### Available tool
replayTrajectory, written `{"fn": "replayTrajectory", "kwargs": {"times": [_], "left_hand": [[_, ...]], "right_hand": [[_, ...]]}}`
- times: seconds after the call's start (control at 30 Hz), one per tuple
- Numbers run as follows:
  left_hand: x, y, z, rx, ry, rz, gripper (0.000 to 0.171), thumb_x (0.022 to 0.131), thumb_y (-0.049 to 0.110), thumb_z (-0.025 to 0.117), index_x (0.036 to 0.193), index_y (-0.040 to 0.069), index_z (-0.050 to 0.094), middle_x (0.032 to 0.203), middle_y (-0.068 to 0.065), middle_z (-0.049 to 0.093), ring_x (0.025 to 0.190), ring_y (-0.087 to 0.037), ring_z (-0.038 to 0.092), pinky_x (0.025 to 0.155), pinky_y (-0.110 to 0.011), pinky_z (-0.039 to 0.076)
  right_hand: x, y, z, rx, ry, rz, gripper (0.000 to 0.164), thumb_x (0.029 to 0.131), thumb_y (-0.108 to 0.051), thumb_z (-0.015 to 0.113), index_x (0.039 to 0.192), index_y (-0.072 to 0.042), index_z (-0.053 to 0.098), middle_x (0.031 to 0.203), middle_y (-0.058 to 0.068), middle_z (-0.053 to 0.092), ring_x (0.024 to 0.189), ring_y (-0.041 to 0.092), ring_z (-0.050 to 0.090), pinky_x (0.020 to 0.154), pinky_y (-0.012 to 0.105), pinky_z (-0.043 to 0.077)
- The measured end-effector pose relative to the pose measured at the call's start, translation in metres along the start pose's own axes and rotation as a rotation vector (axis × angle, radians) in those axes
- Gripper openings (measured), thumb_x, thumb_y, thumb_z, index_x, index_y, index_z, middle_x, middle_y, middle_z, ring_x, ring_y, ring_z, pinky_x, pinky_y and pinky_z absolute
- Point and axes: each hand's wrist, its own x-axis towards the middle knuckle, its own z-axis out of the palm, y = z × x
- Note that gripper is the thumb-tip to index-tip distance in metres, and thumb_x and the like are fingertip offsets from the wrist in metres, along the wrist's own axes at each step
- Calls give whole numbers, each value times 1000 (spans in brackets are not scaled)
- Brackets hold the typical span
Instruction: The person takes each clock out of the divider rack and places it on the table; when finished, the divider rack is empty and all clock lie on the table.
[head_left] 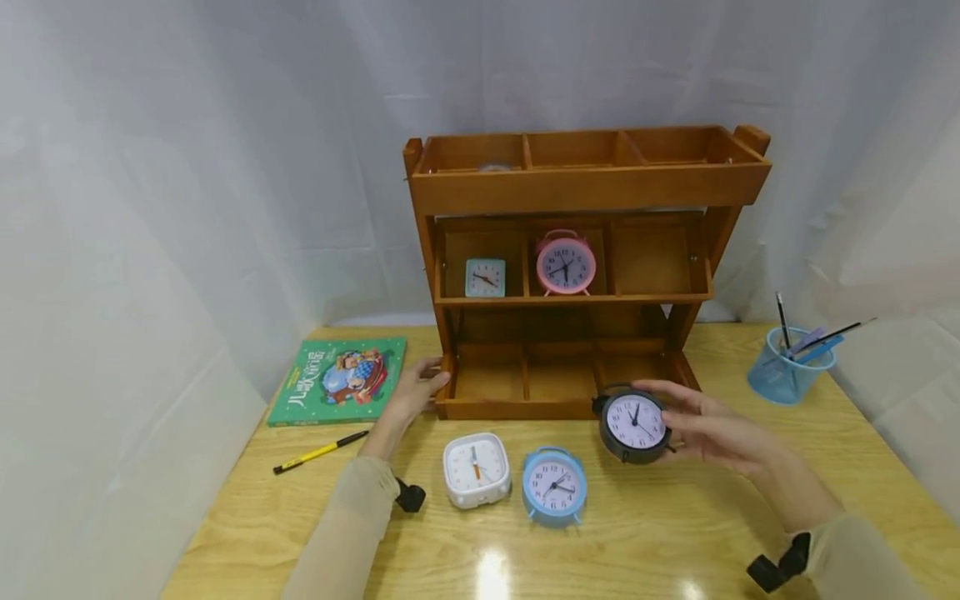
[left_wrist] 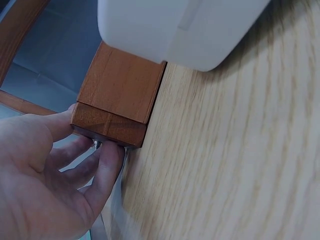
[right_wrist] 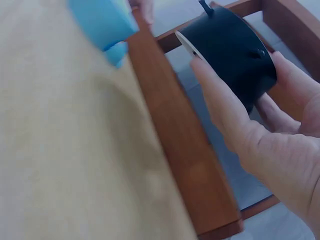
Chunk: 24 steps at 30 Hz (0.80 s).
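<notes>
Sleeves, black clock — in right hand

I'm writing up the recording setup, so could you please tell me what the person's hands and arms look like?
The left hand and right hand wear no gloves. The left sleeve and right sleeve are plain pale beige. A blocky black left attachment and right attachment show at the sleeve ends.
</notes>
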Motion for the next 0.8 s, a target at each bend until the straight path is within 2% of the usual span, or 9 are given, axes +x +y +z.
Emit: {"fn": "replayTrajectory", "kwargs": {"times": [0.2,0.33,0.57,0.8], "left_hand": [[2,1,-1,2,1,4,54,110,16,56,158,-2,41,154,-33,48,137,-49,54,107,-59,54],[3,0,-2,4,1,-4,54,110,17,56,159,-1,41,155,-32,47,138,-48,54,108,-59,53],[5,-4,-2,21,-4,-6,54,110,18,56,159,1,41,155,-30,48,138,-47,54,105,-56,56],[4,-5,-1,23,2,-7,54,110,18,56,159,1,41,154,-30,49,137,-47,55,104,-55,57]], "right_hand": [[-9,25,6,30,-64,66,54,114,-2,33,164,-21,36,150,5,53,126,29,66,97,46,62],[-9,35,10,23,-63,92,53,113,-2,37,164,-18,36,149,6,54,124,30,67,95,46,63],[-8,44,13,42,-59,135,54,112,-1,40,163,-18,38,148,8,54,122,29,67,95,46,63],[-8,46,16,2,-34,157,52,112,-2,43,161,-18,40,145,10,53,120,26,64,93,45,63]]}}
